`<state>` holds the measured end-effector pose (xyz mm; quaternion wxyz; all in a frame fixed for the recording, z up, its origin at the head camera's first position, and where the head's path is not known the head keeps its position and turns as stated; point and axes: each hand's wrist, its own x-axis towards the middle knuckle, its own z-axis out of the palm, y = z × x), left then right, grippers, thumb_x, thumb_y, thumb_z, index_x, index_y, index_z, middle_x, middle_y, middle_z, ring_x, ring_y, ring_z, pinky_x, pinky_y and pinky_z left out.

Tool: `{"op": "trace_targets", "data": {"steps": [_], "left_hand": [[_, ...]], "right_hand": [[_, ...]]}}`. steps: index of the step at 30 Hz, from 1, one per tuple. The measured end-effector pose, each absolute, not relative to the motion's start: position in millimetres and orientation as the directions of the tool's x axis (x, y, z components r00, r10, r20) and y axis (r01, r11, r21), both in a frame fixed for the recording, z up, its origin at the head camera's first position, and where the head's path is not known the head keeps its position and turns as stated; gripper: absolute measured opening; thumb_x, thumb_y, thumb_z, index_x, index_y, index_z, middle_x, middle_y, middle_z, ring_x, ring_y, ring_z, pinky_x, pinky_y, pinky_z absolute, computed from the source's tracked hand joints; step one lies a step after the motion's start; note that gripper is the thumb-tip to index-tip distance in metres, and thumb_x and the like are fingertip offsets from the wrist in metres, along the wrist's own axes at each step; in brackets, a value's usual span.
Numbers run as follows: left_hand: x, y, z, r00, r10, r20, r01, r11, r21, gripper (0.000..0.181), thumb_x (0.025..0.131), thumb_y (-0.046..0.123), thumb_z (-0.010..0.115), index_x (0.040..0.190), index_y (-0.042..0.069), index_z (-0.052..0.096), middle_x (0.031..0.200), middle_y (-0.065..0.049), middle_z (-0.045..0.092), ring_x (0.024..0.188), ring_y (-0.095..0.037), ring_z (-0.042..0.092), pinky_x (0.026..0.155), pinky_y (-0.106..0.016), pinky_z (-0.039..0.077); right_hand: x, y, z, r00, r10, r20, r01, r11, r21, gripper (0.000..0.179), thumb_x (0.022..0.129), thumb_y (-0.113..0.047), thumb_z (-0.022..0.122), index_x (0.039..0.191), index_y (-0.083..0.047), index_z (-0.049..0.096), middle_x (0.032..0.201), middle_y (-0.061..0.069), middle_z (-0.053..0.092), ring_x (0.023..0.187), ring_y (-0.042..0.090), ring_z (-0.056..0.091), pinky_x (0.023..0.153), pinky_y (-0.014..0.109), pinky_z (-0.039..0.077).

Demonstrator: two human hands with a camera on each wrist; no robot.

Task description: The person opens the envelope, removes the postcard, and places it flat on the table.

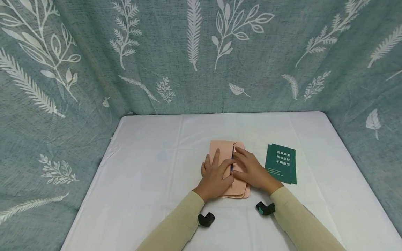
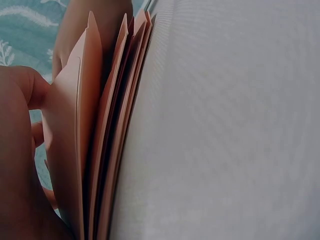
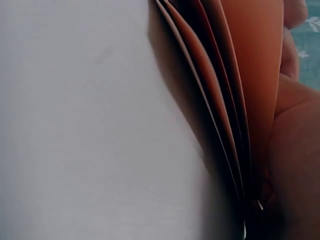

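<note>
A layered peach paper envelope [image 1: 230, 190] with rounded corners lies on the table, with a dark blue strip [image 1: 231, 167] showing in the gap between its two upper panels. My left hand [image 1: 214, 177] rests on the left panel, fingers spread, index finger and thumb reaching to the gap. From the other side my right hand [image 1: 251, 169] presses the right panel with its fingertips near the same gap. Several stacked peach layers [image 2: 90, 145] stand slightly apart at the near edge in the left wrist view. Similar layers [image 3: 252, 65] fan out beside the right hand in the right wrist view.
Two dark green cards [image 1: 281, 164] with white printed text overlap each other to the right of the right hand. A white cloth [image 1: 141, 167] covers the table. Green-blue curtains [image 1: 176, 52] with white leaf prints hang behind and at both sides.
</note>
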<state>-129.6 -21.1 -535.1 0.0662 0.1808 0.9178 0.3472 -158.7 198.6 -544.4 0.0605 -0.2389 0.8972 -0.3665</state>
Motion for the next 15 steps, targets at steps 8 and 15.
{"op": "trace_targets", "data": {"steps": [8,15], "left_hand": [[-130.4,-20.2,-536.1,-0.924,0.383,0.0,0.291,0.704,0.648,0.056,0.101,0.039,0.052,0.157,0.036,0.055,0.182,-0.012,-0.001,0.159,-0.055,-0.009,0.119,-0.076,0.001],[-131.7,-20.4,-538.5,-0.923,0.386,-0.002,0.29,0.697,0.656,0.055,0.101,0.039,0.052,0.156,0.035,0.056,0.182,-0.012,-0.002,0.159,-0.054,-0.01,0.119,-0.076,0.001]], "right_hand": [[-167.2,194.6,-543.7,-0.864,-0.501,0.048,-0.418,0.66,-0.624,0.085,0.102,-0.038,0.076,0.168,-0.002,0.037,0.18,0.011,0.019,0.162,0.04,0.018,0.123,0.068,0.019],[-167.0,193.1,-543.2,-0.864,-0.503,0.024,-0.416,0.686,-0.596,0.085,0.101,-0.038,0.074,0.168,-0.002,0.037,0.18,0.013,0.018,0.163,0.04,0.017,0.124,0.068,0.016]]}}
